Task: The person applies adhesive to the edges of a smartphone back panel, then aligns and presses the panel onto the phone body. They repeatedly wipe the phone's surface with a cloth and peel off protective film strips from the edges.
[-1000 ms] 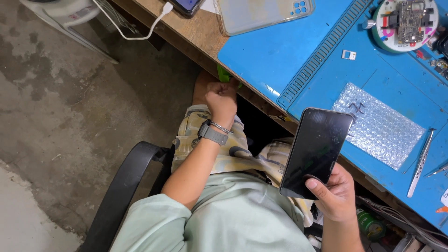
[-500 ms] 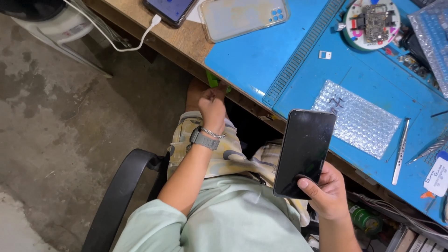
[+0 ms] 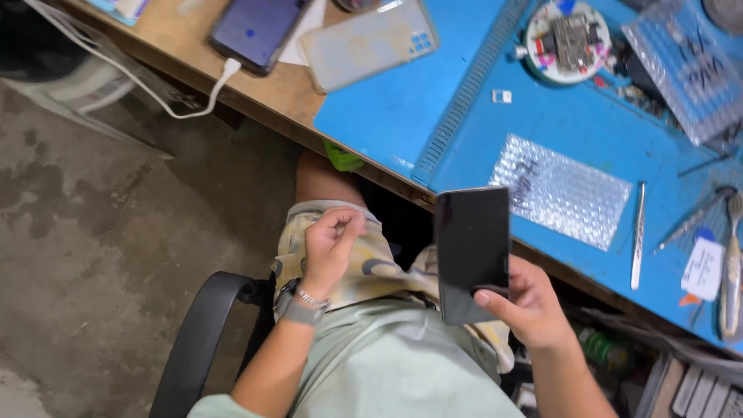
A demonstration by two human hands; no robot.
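Right hand [image 3: 530, 306] clamped on a dark phone [image 3: 472, 251], upright over the lap, just before the worktop [image 3: 193, 46] edge. Left hand [image 3: 329, 248] loosely curled on the thigh, holding nothing visible. Bubble-wrap pouch [image 3: 569, 190] on blue mat [image 3: 387, 116] nearby.

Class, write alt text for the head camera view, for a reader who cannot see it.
Seated at a workbench, a person's right hand holds a dark smartphone upright, while the left hand rests curled on the thigh. A blue work mat carries tweezers and a bubble-wrap pouch.
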